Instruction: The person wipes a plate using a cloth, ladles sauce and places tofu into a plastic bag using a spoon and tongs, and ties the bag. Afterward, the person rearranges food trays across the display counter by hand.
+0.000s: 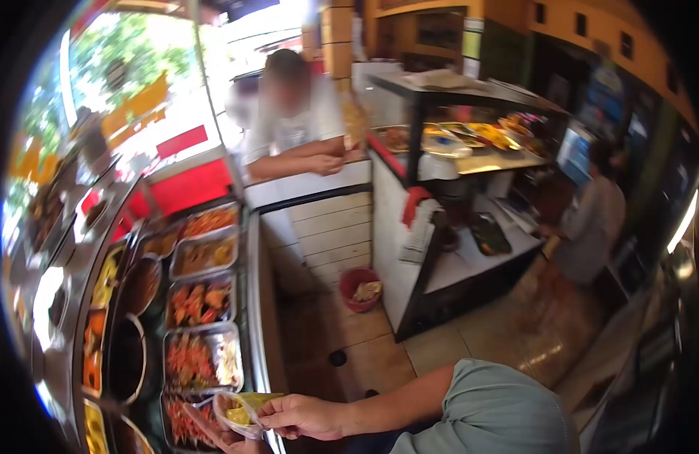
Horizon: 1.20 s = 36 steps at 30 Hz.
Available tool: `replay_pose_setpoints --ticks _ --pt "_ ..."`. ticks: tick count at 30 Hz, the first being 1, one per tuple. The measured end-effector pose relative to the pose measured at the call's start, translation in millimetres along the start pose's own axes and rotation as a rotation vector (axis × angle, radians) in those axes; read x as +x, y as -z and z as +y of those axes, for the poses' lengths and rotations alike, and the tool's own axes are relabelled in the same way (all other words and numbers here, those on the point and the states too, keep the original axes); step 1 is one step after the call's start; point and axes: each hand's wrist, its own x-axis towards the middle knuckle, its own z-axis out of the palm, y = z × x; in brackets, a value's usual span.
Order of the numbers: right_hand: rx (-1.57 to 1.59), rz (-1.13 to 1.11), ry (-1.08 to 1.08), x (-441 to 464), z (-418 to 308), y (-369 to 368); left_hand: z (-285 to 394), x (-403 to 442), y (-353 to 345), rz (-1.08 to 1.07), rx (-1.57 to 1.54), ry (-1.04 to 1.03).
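A clear plastic bag (227, 402) with something yellow in it is between my two hands at the bottom of the head view. My right hand (308, 416) is closed, its thumb and fingers pinching the bag's near side. Cut off by the lower edge, my left hand (232, 440) holds the bag from below, with fingers stretched along its far side. Just under the hands lies a metal tray (168, 401) of reddish shredded food. Beyond it stands another tray (242, 356) with red and white food.
More food trays (234, 253) and a dark round pot (128, 356) fill the counter on the left. A person (296, 129) leans on a ledge ahead. A display case (478, 170), a red bucket (358, 291) and a second person (595, 219) are to the right.
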Motion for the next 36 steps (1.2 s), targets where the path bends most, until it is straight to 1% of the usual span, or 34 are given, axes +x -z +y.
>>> replay_pose_setpoints --ticks 1,2,3,5,6,7,8,9,10,11,13,14,16,17,18,19,21,23,24,26,27,29,30,31,33,36 --pt "0.022 0.045 0.029 -13.8 -4.9 7.4 -3.3 -3.5 -12.9 -0.086 -0.019 -0.022" --pt "0.038 0.067 0.102 -30.1 -9.9 14.8 -8.0 -7.5 -27.7 -0.13 -0.08 -0.011" --pt "0.04 0.084 0.138 -46.3 -17.0 22.1 -6.8 -12.4 -41.2 -0.233 -0.067 0.038" --pt "0.081 0.205 0.291 -80.5 -29.9 35.0 -62.2 -11.9 -54.3 -0.383 -0.013 0.009" --pt "0.095 0.262 0.36 -98.4 -36.6 41.4 -58.9 -24.7 -80.9 -0.382 -0.175 0.043" --pt "0.088 0.264 0.38 -114.2 -42.8 48.5 -75.3 -27.2 -95.2 -0.399 -0.184 0.034" --pt "0.097 0.318 0.449 -131.0 -49.6 59.2 -103.3 -31.3 -110.1 -0.453 -0.146 -0.022" --pt "0.109 0.371 0.517 -148.4 -55.9 71.0 -117.6 -36.0 -125.5 -0.504 -0.106 -0.077" --pt "0.144 0.349 0.564 -166.5 -62.0 83.7 -103.5 -51.9 -150.2 -0.538 -0.107 0.028" --pt "0.143 0.35 0.579 -186.8 -68.5 95.2 -97.3 -67.3 -186.6 -0.547 -0.211 -0.016" --pt "0.21 0.39 0.644 -234.3 -84.6 114.7 -93.1 -81.1 -228.4 -0.721 -0.311 -0.08" --pt "0.216 0.43 0.675 -257.3 -93.0 126.2 -98.5 -87.5 -248.4 -0.731 -0.317 -0.086" --pt "0.202 0.465 0.72 -304.4 -112.9 149.7 -103.7 -107.1 -291.9 -0.931 -0.201 0.026" --pt "0.2 0.5 0.75 -327.1 -119.1 161.1 -107.3 -118.5 -311.7 -0.925 -0.2 0.032" --pt "0.191 0.567 0.771 -349.8 -126.5 171.6 -94.5 -128.5 -339.8 -1.005 -0.055 -0.007" --pt "0.205 0.568 0.753 -371.8 -133.4 184.7 -83.1 -136.9 -364.8 -1.083 0.099 -0.04" --pt "0.106 0.776 0.825 -411.7 -143.9 214.8 -83.1 -157.6 -415.7 -1.151 0.211 -0.186" --pt "0.068 0.885 0.898 -447.1 -152.1 244.6 -65.5 -174.3 -461.9 -1.29 0.342 -0.16" --pt "0.088 0.894 0.888 -462.3 -156.9 254.5 -71.7 -182.4 -482.0 -1.3 0.353 -0.14" --pt "0.015 1.114 0.933 -490.9 -168.0 273.5 -91.4 -197.3 -526.5 -1.347 0.328 -0.221" --pt "0.03 1.133 0.938 -504.2 -171.8 286.0 -93.3 -205.4 -545.6 -1.37 0.325 -0.213" --pt "0.022 1.257 0.932 -527.5 -177.2 314.3 -94.2 -220.2 -580.3 -1.453 0.439 -0.244" --pt "0.015 1.301 0.944 -535.5 -180.0 324.9 -107.8 -226.8 -596.4 -1.458 0.373 -0.293" --pt "0.025 1.316 0.945 -542.9 -180.9 333.8 -120.1 -231.9 -609.1 -1.474 0.368 -0.287" --pt "-0.038 1.472 0.918 -555.2 -184.3 351.1 -141.1 -242.8 -631.8 -1.495 0.35 -0.229" --pt "-0.06 1.559 0.854 -570.5 -191.7 376.3 -167.1 -251.3 -661.7 -1.543 0.319 -0.22"
